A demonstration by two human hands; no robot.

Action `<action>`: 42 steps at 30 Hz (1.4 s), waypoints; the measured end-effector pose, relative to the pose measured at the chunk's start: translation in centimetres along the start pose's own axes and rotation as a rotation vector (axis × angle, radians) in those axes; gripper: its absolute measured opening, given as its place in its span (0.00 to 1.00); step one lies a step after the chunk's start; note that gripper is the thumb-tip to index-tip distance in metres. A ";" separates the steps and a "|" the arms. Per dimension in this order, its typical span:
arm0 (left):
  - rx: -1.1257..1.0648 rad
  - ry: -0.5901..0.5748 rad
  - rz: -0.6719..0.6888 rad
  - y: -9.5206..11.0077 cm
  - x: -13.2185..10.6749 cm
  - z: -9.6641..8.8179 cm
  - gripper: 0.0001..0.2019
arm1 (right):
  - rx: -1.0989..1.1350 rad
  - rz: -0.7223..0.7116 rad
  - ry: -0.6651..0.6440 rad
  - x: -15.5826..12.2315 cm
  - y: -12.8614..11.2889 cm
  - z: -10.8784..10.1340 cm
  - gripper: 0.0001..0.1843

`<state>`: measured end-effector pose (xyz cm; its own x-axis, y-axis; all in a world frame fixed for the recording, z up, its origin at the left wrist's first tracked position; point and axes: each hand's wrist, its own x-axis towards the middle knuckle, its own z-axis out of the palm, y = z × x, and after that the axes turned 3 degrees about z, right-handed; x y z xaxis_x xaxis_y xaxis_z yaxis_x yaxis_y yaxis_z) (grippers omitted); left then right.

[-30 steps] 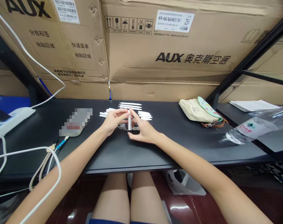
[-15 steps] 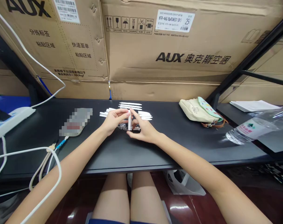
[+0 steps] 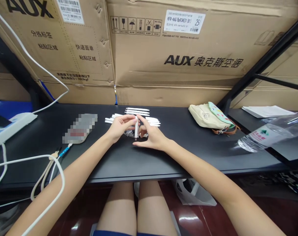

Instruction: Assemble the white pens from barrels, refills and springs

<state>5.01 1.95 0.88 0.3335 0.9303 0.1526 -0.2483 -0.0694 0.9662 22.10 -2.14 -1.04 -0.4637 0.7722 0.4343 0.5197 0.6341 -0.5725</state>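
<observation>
Left hand [image 3: 119,127] pinches the upper part of a slim white pen-shaped tube [image 3: 136,128], apparently plastic, held nearly upright above the tabletop [image 3: 109,165]. Right hand [image 3: 154,136]: index finger at the tube's top, thumb spread below and apart from its lower end; whether the curled fingers behind press on it, cannot tell. Main risk, in my judgement: the tube pivots or slips, since the lower end has no thumb against it and the barrel looks smooth. A small clear piece seems to show at the bottom; if loose, it could drop among the small clear plastic pieces [image 3: 129,133] behind the hands and be hard to pick out. A careless knuckle might also roll the slender white pens [image 3: 137,111] lying beyond. Surface: matte black, flat, with a cream fabric pouch with a mint flap [image 3: 200,115] and a clear plastic water bottle [image 3: 262,135] to the right. Room: large brown cardboard boxes [image 3: 149,49] wall off the back; glossy dark red floor [image 3: 191,218] beneath.
</observation>
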 end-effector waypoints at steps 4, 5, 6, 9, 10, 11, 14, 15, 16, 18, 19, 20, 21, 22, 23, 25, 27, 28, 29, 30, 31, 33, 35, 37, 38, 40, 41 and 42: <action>0.017 -0.002 0.001 0.0 0.0 0.0 0.17 | -0.003 0.027 0.010 0.0 -0.2 0.1 0.49; 0.017 -0.002 0.000 0.0 0.0 0.0 0.17 | 0.005 0.029 0.000 0.0 -0.2 0.2 0.50; 0.015 -0.003 0.000 0.0 0.0 -0.1 0.17 | 0.015 0.030 -0.014 0.0 -0.2 0.2 0.51; 0.006 -0.012 0.001 0.0 0.0 -0.1 0.17 | 0.035 0.038 0.000 -0.1 -0.2 0.3 0.48; 0.005 -0.015 0.001 0.0 0.0 -0.1 0.17 | 0.047 0.041 0.000 -0.1 -0.2 0.3 0.48; 0.004 -0.017 0.001 -0.1 0.0 -0.1 0.17 | 0.061 0.044 -0.012 -0.1 -0.1 0.3 0.48; 0.000 -0.017 0.001 -0.1 0.0 -0.1 0.17 | 0.085 0.049 -0.031 -0.1 0.0 0.2 0.49; -0.001 -0.017 0.001 -0.2 0.0 -0.1 0.17 | 0.087 0.050 -0.017 -0.1 0.1 0.3 0.48; -0.002 -0.017 0.002 -0.2 0.0 -0.2 0.17 | 0.097 0.049 -0.009 -0.1 0.1 0.3 0.48; -0.001 -0.017 -0.001 -0.2 0.0 -0.2 0.17 | 0.138 0.047 -0.025 -0.1 0.1 0.5 0.50; 0.000 -0.017 -0.004 -0.1 0.0 -0.2 0.17 | 0.160 0.049 -0.033 -0.1 0.1 0.6 0.51; 0.001 -0.017 -0.009 -0.1 -0.1 -0.2 0.17 | 0.177 0.053 -0.029 -0.1 0.1 0.7 0.50; 0.001 -0.014 -0.011 -0.1 -0.1 -0.2 0.17 | 0.186 0.057 -0.019 -0.2 0.1 0.7 0.49; -0.001 -0.012 -0.013 -0.1 -0.1 -0.2 0.17 | 0.187 0.058 -0.007 -0.2 0.1 0.7 0.49; -0.005 -0.009 -0.014 0.0 -0.1 -0.2 0.17 | 0.188 0.055 -0.008 -0.2 0.1 0.7 0.49; -0.022 0.000 -0.017 0.0 -0.1 -0.2 0.17 | 0.182 0.039 -0.024 -0.2 0.3 0.7 0.51; -0.043 0.004 -0.020 -0.1 -0.1 -0.3 0.17 | 0.155 0.021 0.033 -0.3 0.5 0.6 0.49; -0.053 0.003 -0.020 -0.1 -0.2 -0.3 0.17 | 0.142 0.013 0.082 -0.3 0.6 0.6 0.46; -0.063 0.000 -0.017 -0.2 -0.2 -0.3 0.17 | 0.137 0.001 0.113 -0.4 0.7 0.5 0.45; -0.072 -0.004 -0.014 -0.2 -0.2 -0.3 0.17 | 0.139 -0.014 0.113 -0.5 0.8 0.5 0.44; -0.079 -0.007 -0.012 -0.3 -0.3 -0.3 0.17 | 0.146 -0.031 0.084 -0.5 0.8 0.5 0.45; -0.092 -0.008 -0.016 -0.5 -0.3 -0.3 0.18 | 0.155 -0.064 0.009 -0.7 0.9 0.6 0.48; -0.112 -0.001 -0.023 -0.6 -0.4 -0.3 0.18 | 0.134 -0.080 0.041 -0.8 0.8 0.7 0.48; -0.136 0.016 -0.023 -0.6 -0.4 -0.4 0.18 | 0.097 -0.090 0.131 -0.9 0.8 0.8 0.46; -0.144 0.025 -0.020 -0.6 -0.4 -0.4 0.19 | 0.077 -0.098 0.154 -1.0 0.7 0.8 0.45; -0.144 0.034 -0.023 -0.5 -0.4 -0.4 0.19 | 0.031 -0.133 0.158 -1.0 0.6 0.7 0.46; -0.139 0.032 -0.029 -0.5 -0.4 -0.4 0.19 | 0.005 -0.154 0.163 -0.9 0.5 0.7 0.46; -0.134 0.031 -0.033 -0.5 -0.4 -0.4 0.19 | -0.022 -0.175 0.184 -0.9 0.4 0.7 0.44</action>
<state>4.60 1.77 0.23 0.3161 0.9421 0.1123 -0.3575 0.0087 0.9339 22.25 -2.63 -2.11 -0.4103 0.6437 0.6460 0.4596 0.7578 -0.4631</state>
